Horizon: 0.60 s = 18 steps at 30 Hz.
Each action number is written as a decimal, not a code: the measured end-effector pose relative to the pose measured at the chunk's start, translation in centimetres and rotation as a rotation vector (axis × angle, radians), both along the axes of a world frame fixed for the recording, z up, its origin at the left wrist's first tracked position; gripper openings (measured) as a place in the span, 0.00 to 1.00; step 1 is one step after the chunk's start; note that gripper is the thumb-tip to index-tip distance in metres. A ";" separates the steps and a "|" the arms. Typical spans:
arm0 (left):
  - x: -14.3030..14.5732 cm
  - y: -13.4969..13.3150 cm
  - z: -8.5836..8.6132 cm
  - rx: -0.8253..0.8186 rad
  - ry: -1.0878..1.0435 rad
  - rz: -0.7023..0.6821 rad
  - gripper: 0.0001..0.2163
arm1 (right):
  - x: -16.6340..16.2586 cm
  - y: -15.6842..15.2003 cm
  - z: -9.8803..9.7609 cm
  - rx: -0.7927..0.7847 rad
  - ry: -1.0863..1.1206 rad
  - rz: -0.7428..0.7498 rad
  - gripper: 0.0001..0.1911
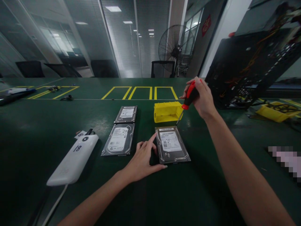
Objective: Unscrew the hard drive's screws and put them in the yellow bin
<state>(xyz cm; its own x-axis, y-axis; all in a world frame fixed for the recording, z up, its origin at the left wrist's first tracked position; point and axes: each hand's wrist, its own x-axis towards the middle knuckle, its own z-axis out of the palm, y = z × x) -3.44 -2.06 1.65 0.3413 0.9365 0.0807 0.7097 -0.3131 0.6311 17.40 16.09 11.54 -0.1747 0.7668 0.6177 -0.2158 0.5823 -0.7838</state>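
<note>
A hard drive [172,142] lies flat, label up, on the green table. My left hand [144,157] braces it, with the index finger at its left edge and the thumb along its near edge; the other fingers are curled. My right hand [204,97] grips the handle of a red and black screwdriver [191,94]. The screwdriver slants down, and its tip meets the drive's far edge, right of the middle. Whether a screw sits under the tip is too small to tell. Just behind the drive, a yellow plastic bin [166,112] lies on its side, its mouth facing me.
Two more hard drives, a nearer one [118,139] and a farther one [127,114], lie end to end left of centre. At left is a white power bank marked 18 [72,160] with a cable. An open computer case [230,69] and another yellow bin [277,112] stand right.
</note>
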 end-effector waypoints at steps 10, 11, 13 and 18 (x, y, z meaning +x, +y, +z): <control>0.1 0.0 0.1 0.018 0.005 -0.006 0.48 | -0.4 -0.1 -0.1 0.026 -0.050 0.000 0.17; 0.1 0.0 0.0 0.018 0.001 -0.007 0.48 | -0.4 0.0 -0.2 0.037 -0.056 -0.012 0.16; 0.0 0.0 -0.1 0.015 -0.005 -0.007 0.48 | -0.3 0.2 -0.3 0.070 -0.059 -0.038 0.15; -0.1 0.1 -0.2 -0.005 -0.011 0.000 0.48 | -0.3 0.3 -0.5 0.109 -0.059 -0.068 0.16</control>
<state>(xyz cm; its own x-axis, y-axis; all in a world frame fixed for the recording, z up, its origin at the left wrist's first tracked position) -3.51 -2.01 1.46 0.3406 0.9368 0.0798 0.7027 -0.3101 0.6404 17.11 16.36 11.05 -0.1630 0.7070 0.6881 -0.1280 0.6764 -0.7253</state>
